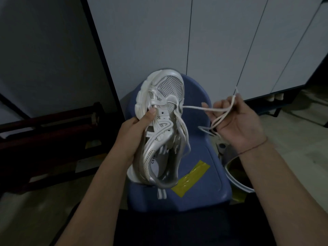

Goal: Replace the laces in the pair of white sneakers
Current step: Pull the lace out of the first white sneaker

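A white and silver mesh sneaker [160, 125] is held in the air above a blue plastic chair, toe pointing away from me. My left hand [136, 128] grips its left side, thumb pressed on the upper near the eyelets. A white lace [195, 108] runs from the front eyelets out to the right. My right hand [236, 121] holds that lace looped through its curled fingers, one end sticking up above the hand. More lace hangs loose down the sneaker's right side.
The blue chair [198, 171] has yellow tape [190, 176] on its seat. A bucket [236, 173] stands at the chair's right. White cabinet doors [221, 41] stand behind. Dark wooden furniture [53, 135] is at the left.
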Demonstrator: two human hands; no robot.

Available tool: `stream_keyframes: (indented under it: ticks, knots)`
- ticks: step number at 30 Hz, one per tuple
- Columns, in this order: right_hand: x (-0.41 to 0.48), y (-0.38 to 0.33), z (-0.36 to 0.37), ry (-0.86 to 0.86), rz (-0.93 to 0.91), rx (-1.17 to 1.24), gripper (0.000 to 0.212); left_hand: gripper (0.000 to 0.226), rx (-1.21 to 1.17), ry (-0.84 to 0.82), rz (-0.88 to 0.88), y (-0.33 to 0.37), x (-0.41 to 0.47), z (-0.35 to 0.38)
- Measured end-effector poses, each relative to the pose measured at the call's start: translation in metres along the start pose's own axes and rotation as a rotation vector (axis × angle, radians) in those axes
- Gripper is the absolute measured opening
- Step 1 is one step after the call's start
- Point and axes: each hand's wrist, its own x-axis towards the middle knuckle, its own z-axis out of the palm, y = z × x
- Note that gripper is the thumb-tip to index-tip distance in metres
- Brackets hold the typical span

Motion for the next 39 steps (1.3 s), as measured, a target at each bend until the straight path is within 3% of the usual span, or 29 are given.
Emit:
stream_keyframes:
  ticks: [6, 11, 15, 19, 21, 23, 28, 30, 33, 37, 39]
  knots:
    - [-0.004, 0.013, 0.007, -0.070, 0.133, -0.048, 0.043, 0.038, 0.003, -0.027, 0.005, -0.002, -0.002, 0.007]
    - [-0.002, 0.018, 0.005, 0.013, 0.068, -0.687, 0.034, 0.036, 0.000, -0.018, 0.017, -0.002, -0.003, 0.007]
    - [-0.005, 0.028, 0.002, -0.042, 0.034, -0.972, 0.019, 0.035, -0.012, -0.017, 0.014, -0.001, -0.005, 0.009]
    - [-0.006, 0.027, 0.000, -0.070, 0.005, -1.194, 0.028, 0.038, 0.014, -0.009, 0.019, -0.002, -0.003, 0.006]
    - [-0.003, 0.026, -0.002, 0.044, -0.055, -1.029, 0.030, 0.039, 0.009, -0.007, 0.012, -0.002, -0.003, 0.005]
    - [0.005, 0.016, -0.006, 0.157, -0.099, -0.696, 0.032, 0.039, -0.006, -0.003, 0.007, -0.001, -0.002, 0.003]
    - [0.005, -0.017, -0.011, 0.116, -0.066, -0.031, 0.058, 0.038, -0.014, 0.022, 0.012, 0.000, 0.001, -0.002]
    - [0.000, -0.015, -0.006, 0.080, -0.022, 0.043, 0.053, 0.037, -0.022, 0.016, 0.014, 0.000, -0.001, -0.001]
    - [-0.001, 0.001, 0.000, 0.073, 0.075, -0.371, 0.041, 0.035, -0.011, 0.003, 0.024, 0.001, -0.003, 0.003]
    - [-0.006, 0.027, 0.006, 0.010, 0.013, -1.022, 0.023, 0.035, -0.001, -0.019, 0.026, 0.000, -0.005, 0.008]
    - [-0.009, 0.032, 0.007, -0.058, -0.042, -1.252, 0.030, 0.036, -0.001, -0.028, 0.020, 0.000, -0.006, 0.007]
